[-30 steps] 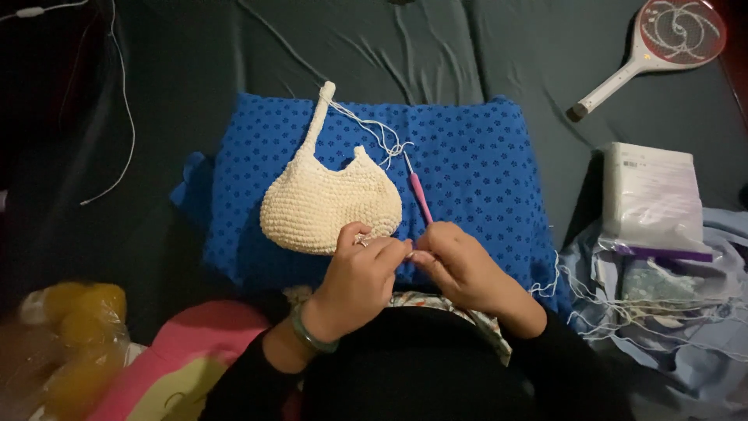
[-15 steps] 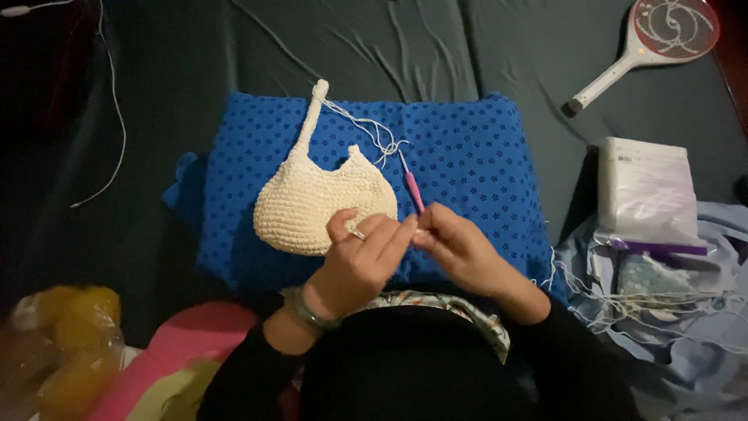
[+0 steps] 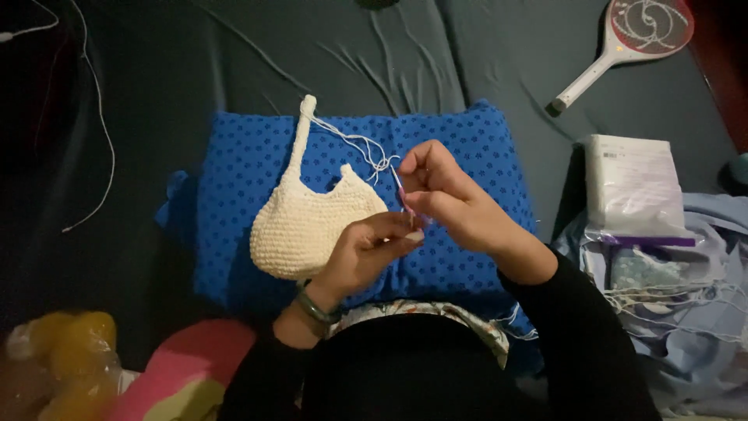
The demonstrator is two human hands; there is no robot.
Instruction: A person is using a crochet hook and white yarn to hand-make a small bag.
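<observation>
A cream crocheted piece (image 3: 308, 218) with a long strap lies on a blue dotted pillow (image 3: 467, 148). My left hand (image 3: 366, 253) rests at its lower right edge, fingers pinched together near the yarn. My right hand (image 3: 448, 199) is raised just above the pillow and grips a pink crochet hook (image 3: 401, 191), whose tip points up toward the loose white yarn (image 3: 362, 144) trailing from the strap. The two hands nearly touch.
A racket-shaped bug swatter (image 3: 623, 39) lies at the top right on the dark sheet. A white plastic packet (image 3: 631, 187) sits on light blue cloth with tangled yarn (image 3: 678, 304) at right. A white cable (image 3: 93, 132) runs down the left. Yellow and pink soft items (image 3: 70, 359) sit bottom left.
My right hand has lifted and moved up with the hook toward the loose yarn. My left hand has shifted from the piece's lower edge to pinch beside the right hand.
</observation>
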